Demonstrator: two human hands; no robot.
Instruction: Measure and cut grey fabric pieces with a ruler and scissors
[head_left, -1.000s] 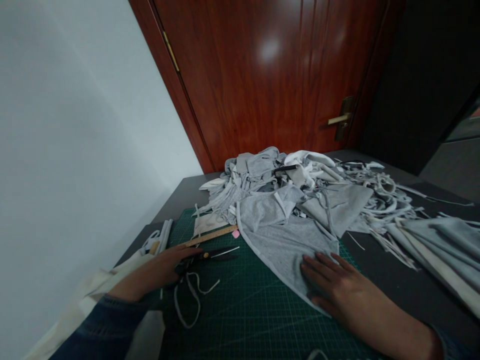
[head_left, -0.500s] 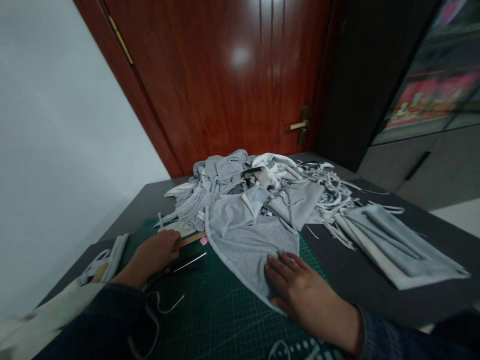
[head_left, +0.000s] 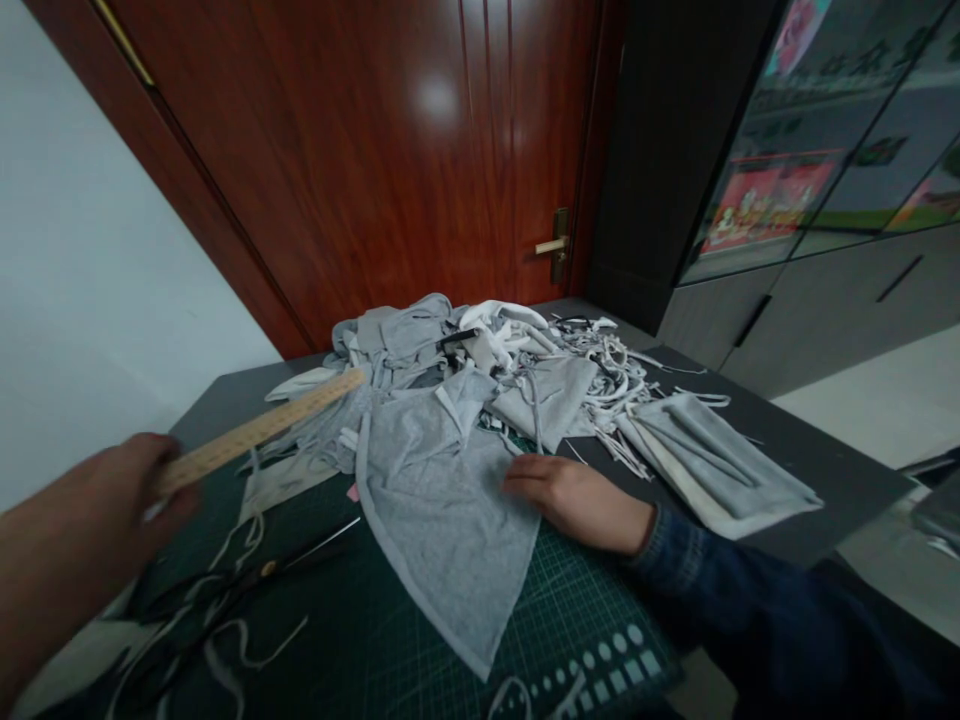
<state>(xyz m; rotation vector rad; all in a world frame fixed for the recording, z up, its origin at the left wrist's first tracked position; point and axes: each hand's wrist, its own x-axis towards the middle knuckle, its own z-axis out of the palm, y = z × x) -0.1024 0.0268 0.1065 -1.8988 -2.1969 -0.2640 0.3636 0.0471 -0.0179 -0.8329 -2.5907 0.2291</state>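
My left hand (head_left: 97, 510) is raised at the left edge of the view, gripping one end of a wooden ruler (head_left: 255, 432) that slants up over the mat. My right hand (head_left: 577, 500) rests flat, fingers together, at the edge of a grey knit fabric piece (head_left: 435, 530), which tapers to a point on the green cutting mat (head_left: 577, 620). Black-handled scissors (head_left: 300, 560) lie open on the mat below the ruler, with pale fabric strips (head_left: 247, 640) tangled around them. Behind my right hand rises a heap of grey and white fabric scraps (head_left: 480, 350).
A folded grey fabric stack (head_left: 712, 465) lies on the dark table (head_left: 780, 440) to the right of my right hand. A wooden door (head_left: 360, 170) stands behind the table, a white wall runs along the left, and dark cabinets stand at the right.
My left hand has lifted the ruler off the mat and moved left. My right hand has slid up the grey fabric to its far edge. The scene has shifted left in view.
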